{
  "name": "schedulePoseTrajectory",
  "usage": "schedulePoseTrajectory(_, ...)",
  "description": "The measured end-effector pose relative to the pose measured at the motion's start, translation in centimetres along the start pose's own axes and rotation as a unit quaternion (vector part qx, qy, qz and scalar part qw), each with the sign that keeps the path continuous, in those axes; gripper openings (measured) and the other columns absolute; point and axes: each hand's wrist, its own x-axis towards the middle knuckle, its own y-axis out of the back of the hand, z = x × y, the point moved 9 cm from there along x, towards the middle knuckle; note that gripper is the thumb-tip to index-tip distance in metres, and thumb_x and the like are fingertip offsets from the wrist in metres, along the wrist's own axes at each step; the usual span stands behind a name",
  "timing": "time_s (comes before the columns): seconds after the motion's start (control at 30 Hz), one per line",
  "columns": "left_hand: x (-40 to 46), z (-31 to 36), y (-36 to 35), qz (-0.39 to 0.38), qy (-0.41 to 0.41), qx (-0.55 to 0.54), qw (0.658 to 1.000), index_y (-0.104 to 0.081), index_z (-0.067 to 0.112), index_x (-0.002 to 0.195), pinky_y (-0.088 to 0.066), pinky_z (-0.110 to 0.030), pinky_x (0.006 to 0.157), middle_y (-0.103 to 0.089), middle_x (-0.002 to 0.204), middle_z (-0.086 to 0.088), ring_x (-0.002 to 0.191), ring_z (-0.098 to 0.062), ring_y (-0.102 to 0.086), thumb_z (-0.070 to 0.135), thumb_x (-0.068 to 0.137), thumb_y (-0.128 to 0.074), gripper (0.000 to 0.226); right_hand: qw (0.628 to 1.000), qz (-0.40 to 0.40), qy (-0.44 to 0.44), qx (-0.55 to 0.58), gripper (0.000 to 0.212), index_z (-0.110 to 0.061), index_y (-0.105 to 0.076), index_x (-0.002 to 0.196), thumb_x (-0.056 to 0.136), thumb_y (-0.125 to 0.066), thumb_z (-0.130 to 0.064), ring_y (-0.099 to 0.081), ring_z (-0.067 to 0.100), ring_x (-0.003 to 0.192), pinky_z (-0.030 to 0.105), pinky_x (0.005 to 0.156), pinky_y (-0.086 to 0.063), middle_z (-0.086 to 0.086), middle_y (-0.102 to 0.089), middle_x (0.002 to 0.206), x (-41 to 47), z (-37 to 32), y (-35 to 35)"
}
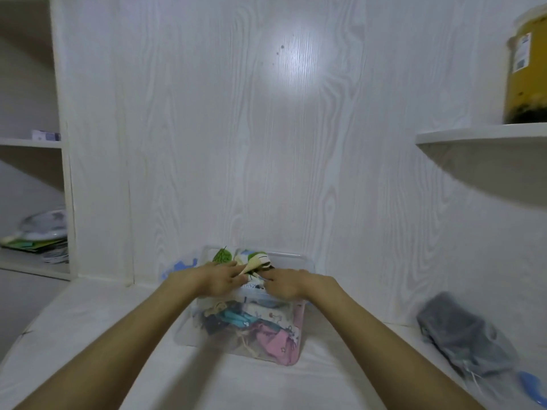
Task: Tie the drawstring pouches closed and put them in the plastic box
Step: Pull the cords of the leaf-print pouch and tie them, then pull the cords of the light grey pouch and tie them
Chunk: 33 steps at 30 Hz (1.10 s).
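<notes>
A clear plastic box (189, 335) stands on the white surface against the wall, filled with several patterned drawstring pouches, among them a pink one (276, 340) and a teal one (236, 318). On top of the pile lies a cream pouch with green leaf print (256, 260). My left hand (220, 276) pinches that pouch's near edge. My right hand (285, 284) rests right beside it over the box's top, fingers curled onto the pouches. Whether it grips a cord is hidden.
A grey cloth item in a clear bag (464, 335) lies at the right, with a blue object (531, 383) near the corner. A shelf (479, 134) on the right carries a yellow tub (527, 69). Left shelves hold papers and a plate (44, 229).
</notes>
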Motion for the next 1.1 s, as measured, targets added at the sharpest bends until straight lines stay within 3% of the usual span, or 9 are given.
schedulePoseTrajectory(0.2, 0.8, 0.5, -0.9, -0.109, 0.043, -0.098, 0.988, -0.019, 0.018, 0.149, -0.016, -0.036, 0.116, -0.02, 0.156, -0.006, 0.144, -0.024, -0.019, 0.031, 0.103, -0.025, 0.049, 0.997, -0.058, 0.023, 0.048, 0.056, -0.025, -0.012, 0.15, 0.098, -0.029, -0.011, -0.034, 0.029, 0.133, 0.036, 0.107, -0.027, 0.009, -0.027, 0.153, 1.3, -0.8, -0.5)
schedulePoseTrajectory(0.27, 1.0, -0.1, -1.0, -0.093, 0.069, -0.101, 0.988, -0.027, 0.022, 0.147, -0.024, -0.039, 0.114, -0.03, 0.153, -0.008, 0.139, -0.027, -0.03, 0.034, 0.1, -0.03, 0.048, 0.999, -0.018, 0.011, 0.046, 0.045, -0.028, -0.032, 0.143, 0.099, -0.029, -0.019, -0.043, 0.027, 0.121, 0.035, 0.098, -0.031, 0.009, -0.042, 0.142, 1.0, -0.7, -0.1)
schedulePoseTrajectory(0.4, -0.8, -0.1, 2.6, 0.126, 0.09, -0.014, 0.988, -0.058, 0.025, 0.118, -0.04, -0.034, 0.089, -0.059, 0.119, -0.007, 0.109, -0.026, -0.055, 0.039, 0.09, -0.047, 0.033, 0.971, 0.225, 0.013, 0.077, 0.027, -0.04, -0.063, 0.093, 0.095, -0.036, -0.043, -0.056, 0.024, 0.106, 0.042, 0.1, -0.032, 0.001, -0.064, 0.101, -1.7, -0.3, 2.6)
schedulePoseTrajectory(0.53, -5.4, 1.5, 7.0, 0.36, 0.068, -0.044, 0.929, -0.069, 0.027, 0.097, -0.041, -0.031, 0.073, -0.069, 0.098, -0.001, 0.095, -0.026, -0.063, 0.029, 0.079, -0.058, 0.021, 0.964, 0.256, 0.039, 0.054, 0.036, -0.029, -0.059, 0.123, 0.094, -0.041, -0.04, -0.05, 0.022, 0.118, 0.044, 0.105, -0.028, -0.001, -0.057, 0.127, -5.5, 0.6, 2.9)
schedulePoseTrajectory(0.67, -9.0, 7.1, 8.4, 0.469, -0.011, -0.124, 0.874, -0.068, 0.024, 0.109, -0.045, -0.035, 0.085, -0.068, 0.112, 0.0, 0.104, -0.024, -0.059, 0.02, 0.087, -0.056, 0.025, 0.969, 0.214, 0.001, 0.123, 0.035, -0.03, -0.053, 0.129, 0.095, -0.047, -0.035, -0.047, 0.02, 0.124, 0.035, 0.103, -0.035, -0.002, -0.051, 0.135, -10.8, 6.0, 1.4)
schedulePoseTrajectory(0.83, -4.9, 16.2, 3.7, 0.321, -0.07, -0.269, 0.905, -0.069, 0.029, 0.096, -0.047, -0.027, 0.08, -0.067, 0.091, 0.009, 0.094, -0.014, -0.064, 0.02, 0.084, -0.058, 0.02, 0.962, 0.225, -0.092, 0.123, 0.03, -0.03, -0.056, 0.124, 0.094, -0.051, -0.03, -0.041, 0.014, 0.128, 0.03, 0.105, -0.033, -0.005, -0.05, 0.135, -16.5, 15.0, -1.5)
schedulePoseTrajectory(0.97, 1.5, 23.9, -3.1, 0.137, -0.094, -0.393, 0.904, -0.072, 0.024, 0.099, -0.049, -0.026, 0.089, -0.071, 0.105, 0.001, 0.099, -0.016, -0.065, 0.016, 0.083, -0.061, 0.021, 0.913, 0.319, -0.207, 0.145, 0.028, -0.025, -0.063, 0.116, 0.088, -0.057, -0.024, -0.059, 0.017, 0.102, 0.026, 0.085, -0.047, 0.0, -0.062, 0.119, -20.6, 22.2, -2.1)
schedulePoseTrajectory(1.03, 3.1, 26.9, -6.0, 0.063, -0.09, -0.432, 0.895, -0.068, 0.024, 0.096, -0.048, -0.027, 0.081, -0.066, 0.099, -0.004, 0.097, -0.022, -0.06, 0.016, 0.086, -0.058, 0.017, 0.894, 0.345, -0.256, 0.131, 0.03, -0.019, -0.064, 0.115, 0.086, -0.055, -0.024, -0.061, 0.02, 0.098, 0.027, 0.08, -0.049, 0.003, -0.065, 0.115, -22.1, 24.9, -1.8)
schedulePoseTrajectory(1.1, 4.1, 29.3, -8.8, -0.01, -0.068, -0.477, 0.876, -0.057, 0.017, 0.084, -0.046, -0.026, 0.065, -0.054, 0.094, -0.008, 0.089, -0.024, -0.053, 0.013, 0.091, -0.053, 0.009, 0.886, 0.344, -0.294, 0.094, 0.045, -0.014, -0.053, 0.129, 0.086, -0.055, -0.029, -0.051, 0.026, 0.118, 0.034, 0.096, -0.042, 0.008, -0.054, 0.131, -22.7, 27.2, -2.2)
